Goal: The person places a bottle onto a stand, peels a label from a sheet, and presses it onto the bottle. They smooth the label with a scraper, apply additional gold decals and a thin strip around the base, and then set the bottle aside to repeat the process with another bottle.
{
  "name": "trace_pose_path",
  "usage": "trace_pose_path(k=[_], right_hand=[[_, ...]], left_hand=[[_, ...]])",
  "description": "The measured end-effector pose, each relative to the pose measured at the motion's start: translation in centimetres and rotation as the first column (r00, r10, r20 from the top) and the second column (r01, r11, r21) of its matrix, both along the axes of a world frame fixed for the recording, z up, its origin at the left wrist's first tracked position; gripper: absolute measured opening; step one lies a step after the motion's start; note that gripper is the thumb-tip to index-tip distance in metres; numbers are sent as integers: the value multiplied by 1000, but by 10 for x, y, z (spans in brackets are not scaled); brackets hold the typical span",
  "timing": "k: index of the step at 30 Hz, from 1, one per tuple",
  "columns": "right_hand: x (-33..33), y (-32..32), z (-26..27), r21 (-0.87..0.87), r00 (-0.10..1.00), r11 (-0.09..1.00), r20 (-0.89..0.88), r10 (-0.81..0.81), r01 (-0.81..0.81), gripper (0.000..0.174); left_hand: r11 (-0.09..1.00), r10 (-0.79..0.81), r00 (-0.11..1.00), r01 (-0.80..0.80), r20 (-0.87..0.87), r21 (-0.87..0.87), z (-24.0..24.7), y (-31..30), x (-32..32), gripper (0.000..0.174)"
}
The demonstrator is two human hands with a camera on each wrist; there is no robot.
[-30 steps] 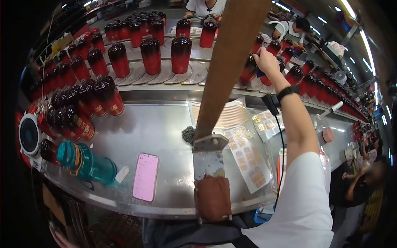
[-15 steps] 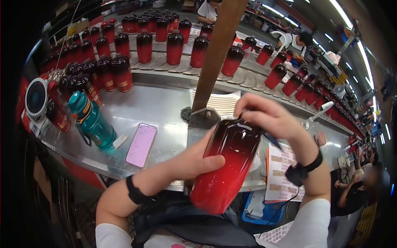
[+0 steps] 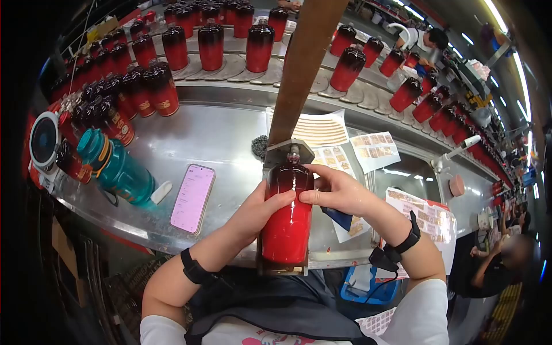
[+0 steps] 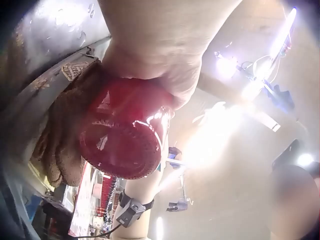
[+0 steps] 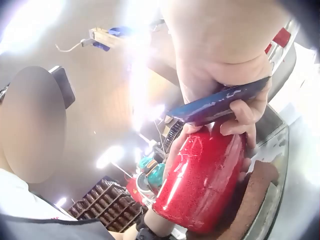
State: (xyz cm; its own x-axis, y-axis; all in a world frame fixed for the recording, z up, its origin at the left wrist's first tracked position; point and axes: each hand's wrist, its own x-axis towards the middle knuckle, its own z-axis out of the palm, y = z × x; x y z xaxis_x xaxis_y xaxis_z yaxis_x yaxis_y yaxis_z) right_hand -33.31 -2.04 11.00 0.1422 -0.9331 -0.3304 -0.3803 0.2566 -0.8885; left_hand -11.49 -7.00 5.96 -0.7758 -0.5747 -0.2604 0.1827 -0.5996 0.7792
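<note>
A glossy bottle [image 3: 286,230], black at the neck and red below, lies with its neck away from the body on a brown padded rest [image 5: 255,192] at the table edge. My left hand [image 3: 256,210] grips its left side, thumb on top. On the other side my right hand [image 3: 339,192] holds it near the shoulder, thumb on top, with a flat dark blue piece [image 5: 220,102] held in its curled fingers against the palm. In the left wrist view the bottle's round base [image 4: 120,150] faces the camera.
A wooden post [image 3: 305,75] rises behind the bottle. To the left are a phone [image 3: 192,198], a teal flask [image 3: 118,169] and grouped bottles [image 3: 155,89]. Sticker sheets [image 3: 374,150] lie to the right. Bottles ride a conveyor [image 3: 230,68] at the back.
The right hand reached to the conveyor, then came back with a bottle. The left hand came in and took hold too. Since then the bottle has been lowered onto the padded rest, turned straighter.
</note>
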Motion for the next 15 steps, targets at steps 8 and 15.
trace_pose_path(k=[8,15], right_hand=[[14,6,9,-125,975,985,-170,-139,119,73],[-87,31,8,14,972,984,-154,-175,179,54]], left_hand=[[994,98,988,-93,-115,49,-5,-6,-12,56],[988,111,993,-114,-31,-105,-9,-5,-4,53]])
